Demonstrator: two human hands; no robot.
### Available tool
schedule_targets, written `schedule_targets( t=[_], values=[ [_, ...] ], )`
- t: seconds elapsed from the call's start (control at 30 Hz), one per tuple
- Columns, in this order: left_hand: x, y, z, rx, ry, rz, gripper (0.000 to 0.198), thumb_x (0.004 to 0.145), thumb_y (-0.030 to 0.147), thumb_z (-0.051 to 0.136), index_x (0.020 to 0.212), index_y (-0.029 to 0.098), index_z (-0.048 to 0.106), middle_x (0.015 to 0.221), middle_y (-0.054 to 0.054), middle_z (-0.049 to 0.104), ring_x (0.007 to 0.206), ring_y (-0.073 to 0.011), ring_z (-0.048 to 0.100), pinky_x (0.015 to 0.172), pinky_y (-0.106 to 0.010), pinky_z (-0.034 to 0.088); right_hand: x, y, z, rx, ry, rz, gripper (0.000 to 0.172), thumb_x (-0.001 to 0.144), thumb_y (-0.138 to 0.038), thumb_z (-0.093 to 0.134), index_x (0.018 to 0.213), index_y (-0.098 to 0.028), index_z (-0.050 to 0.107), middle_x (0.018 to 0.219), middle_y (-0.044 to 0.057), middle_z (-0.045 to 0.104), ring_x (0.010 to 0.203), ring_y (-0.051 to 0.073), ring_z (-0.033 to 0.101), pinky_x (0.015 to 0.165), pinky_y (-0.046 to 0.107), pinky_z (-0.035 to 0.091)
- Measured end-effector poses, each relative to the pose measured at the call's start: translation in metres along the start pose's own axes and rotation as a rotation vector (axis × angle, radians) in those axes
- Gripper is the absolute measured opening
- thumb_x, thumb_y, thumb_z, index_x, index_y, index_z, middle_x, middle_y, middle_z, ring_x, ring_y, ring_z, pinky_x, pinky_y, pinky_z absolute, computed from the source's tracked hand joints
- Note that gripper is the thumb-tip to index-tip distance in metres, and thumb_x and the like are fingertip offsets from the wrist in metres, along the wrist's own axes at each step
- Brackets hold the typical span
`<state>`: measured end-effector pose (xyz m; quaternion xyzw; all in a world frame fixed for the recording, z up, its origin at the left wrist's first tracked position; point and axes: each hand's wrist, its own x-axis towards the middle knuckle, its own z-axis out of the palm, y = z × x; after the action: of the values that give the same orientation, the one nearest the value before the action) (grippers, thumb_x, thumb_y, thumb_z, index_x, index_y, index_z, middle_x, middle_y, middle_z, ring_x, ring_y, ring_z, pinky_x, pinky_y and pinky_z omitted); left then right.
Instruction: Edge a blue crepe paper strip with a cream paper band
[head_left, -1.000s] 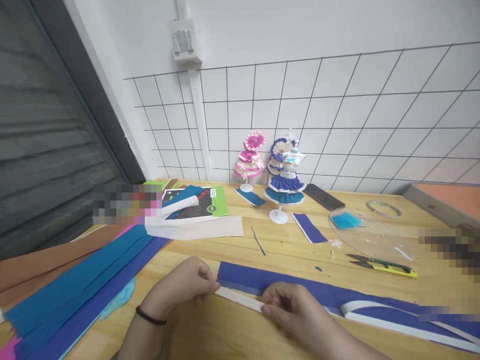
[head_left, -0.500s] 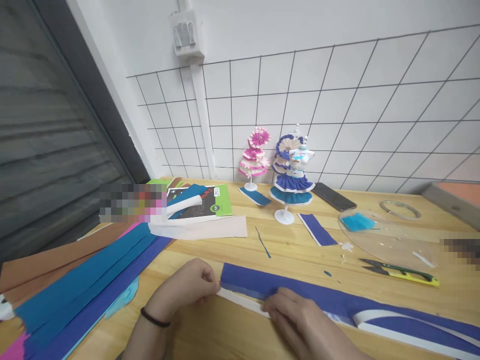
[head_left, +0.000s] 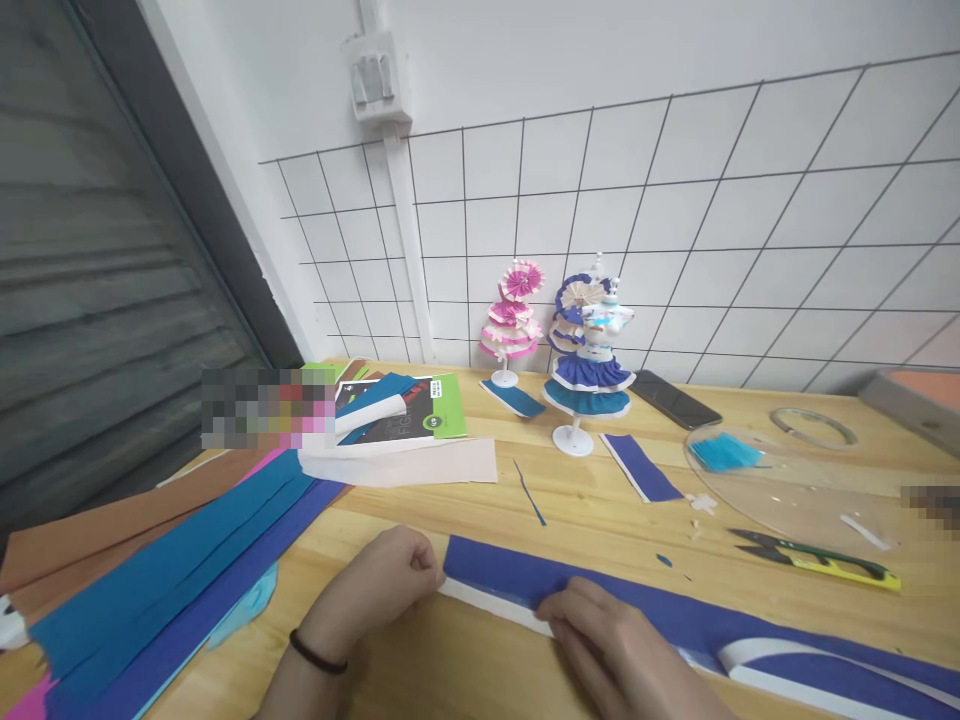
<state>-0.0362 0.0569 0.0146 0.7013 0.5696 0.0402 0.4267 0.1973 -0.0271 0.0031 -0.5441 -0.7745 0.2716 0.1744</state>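
A long strip of dark blue crepe paper (head_left: 510, 575) lies across the front of the table. Along its near edge runs a narrow white paper strip (head_left: 495, 603), whose loose length curls back over the blue at the right. My left hand (head_left: 397, 570), with a black band on the wrist, pinches the left end of the white strip at the blue paper's corner. Further right, my right hand (head_left: 600, 625) has its fingers closed on the white strip at that same edge. Some of the strip is hidden under the right hand.
Brown, teal and blue crepe paper (head_left: 187, 570) is piled at left. Small paper-dress stands (head_left: 574, 440) are near the wall, beside a phone (head_left: 675, 398). Yellow-handled thread snips (head_left: 825, 560) lie at right by a clear round plate (head_left: 795, 500).
The white strip's left part now lies against the blue paper's edge, where a gap showed before. Both hands keep nearly the same place; the view has shifted slightly.
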Motion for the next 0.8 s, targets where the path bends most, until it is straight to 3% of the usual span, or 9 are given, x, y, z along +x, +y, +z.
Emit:
schedule_targets(
  t=[0.43,0.8],
  values=[
    [-0.003,0.007,0.002,0.217,0.137,-0.006,0.016,0.063,0.027,0.045,0.051,0.020,0.038,0.054,0.003,0.047,0.055,-0.0133,0.044,0.046,-0.023,0.027,0.002,0.005,0.005,0.017,0.057,0.034,0.024,0.090,-0.021,0.031,0.093,-0.025,0.054,0.086,0.004,0.058,0.080,0.017,0.059,0.070,0.029,0.046],
    [-0.002,0.011,0.003,0.283,0.173,-0.011,0.021,0.066,0.025,0.045,0.049,0.020,0.032,0.054,0.004,0.042,0.054,-0.0121,0.039,0.047,-0.023,0.024,0.001,0.006,0.005,-0.021,0.007,0.001,0.029,0.088,-0.017,0.030,0.098,-0.026,0.056,0.088,0.004,0.057,0.079,0.017,0.061,0.070,0.029,0.048]
  ],
)
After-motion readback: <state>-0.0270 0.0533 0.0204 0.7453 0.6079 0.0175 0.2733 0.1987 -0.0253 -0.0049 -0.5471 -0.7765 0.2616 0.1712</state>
